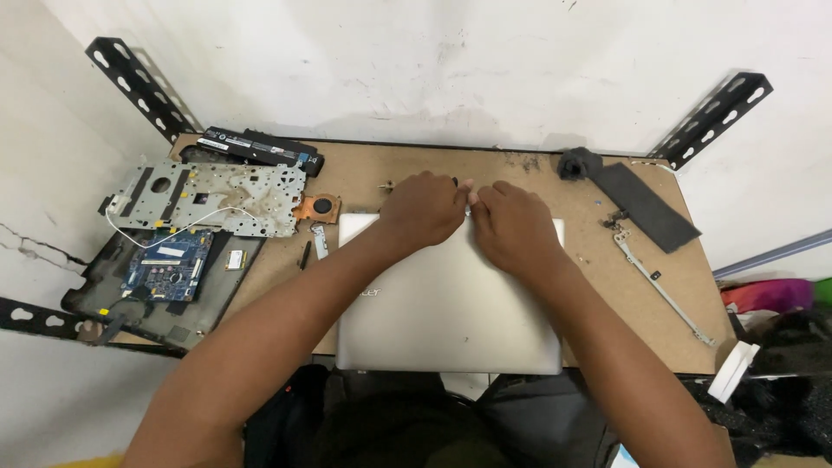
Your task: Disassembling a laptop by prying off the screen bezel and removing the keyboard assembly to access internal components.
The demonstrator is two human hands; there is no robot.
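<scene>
While both forearms reach forward from the near edge of the table [607,286], the silver laptop lid [446,299] lies flat in the middle of the brown board, its front edge hanging a little over the near side. It looks like a thin metal shell, smooth and matte, with rounded corners and a small mark near its left side (I cannot tell if the screen is fixed below it).

At the far edge of the lid the left hand [422,208] and the right hand [513,227] meet, almost touching each other. The fingers curl down over this back edge, so both hands seem to grasp the lid there, but the fingertips are hidden and I cannot tell how firm the grip is. In my judgement the step in hand is working on this rear edge, near the hinge line, and the next move calls for small, even force from both sides, because a thin shell bends easily.

Further left are a blue circuit board [166,263], a perforated metal frame [208,198] and a copper cooler [319,207]. At the far left lies a black battery [260,146]; to the right, a hinge bar [659,286] and a grey cloth [641,201].
</scene>
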